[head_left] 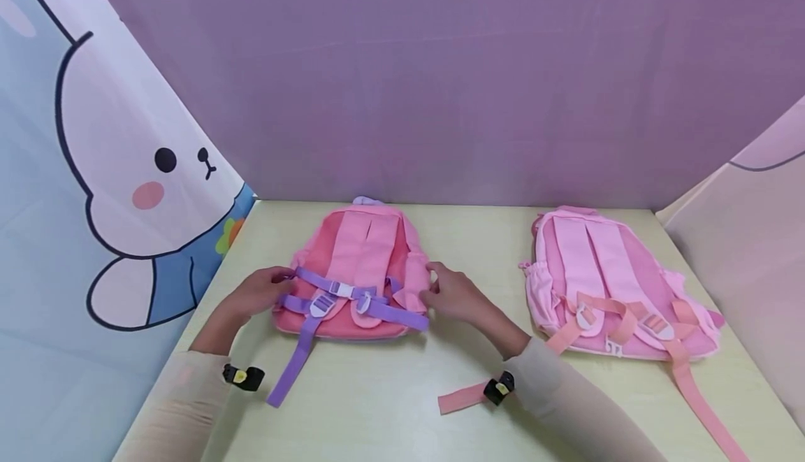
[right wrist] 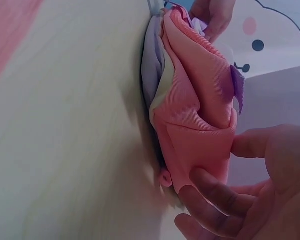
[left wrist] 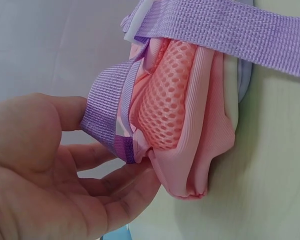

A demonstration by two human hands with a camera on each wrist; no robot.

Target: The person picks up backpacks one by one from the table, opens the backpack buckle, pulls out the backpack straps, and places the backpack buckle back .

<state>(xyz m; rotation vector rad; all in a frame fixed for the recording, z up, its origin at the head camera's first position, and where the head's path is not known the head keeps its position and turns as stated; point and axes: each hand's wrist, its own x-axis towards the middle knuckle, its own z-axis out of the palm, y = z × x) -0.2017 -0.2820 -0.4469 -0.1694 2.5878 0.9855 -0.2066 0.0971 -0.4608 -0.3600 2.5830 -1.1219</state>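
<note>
A small pink backpack (head_left: 367, 252) with purple straps lies on the table with its shoulder straps up, a white buckle (head_left: 342, 289) across its lower part. At its left side my left hand (head_left: 259, 290) pinches the edge; the left wrist view shows the thumb at a purple strap loop (left wrist: 107, 105) and the other fingers under the pink corner. On the opposite side my right hand (head_left: 458, 296) grips the side pocket (right wrist: 197, 152) between thumb and fingers. The bag's underside against the table is hidden.
A second pink backpack (head_left: 604, 273) with peach straps lies to the right. One of its straps (head_left: 701, 399) trails to the front edge, and another peach strap end (head_left: 462, 398) lies under my right wrist. A purple curtain (head_left: 440, 84) hangs behind the table (head_left: 352, 406); a rabbit-print cloth (head_left: 126, 112) hangs left.
</note>
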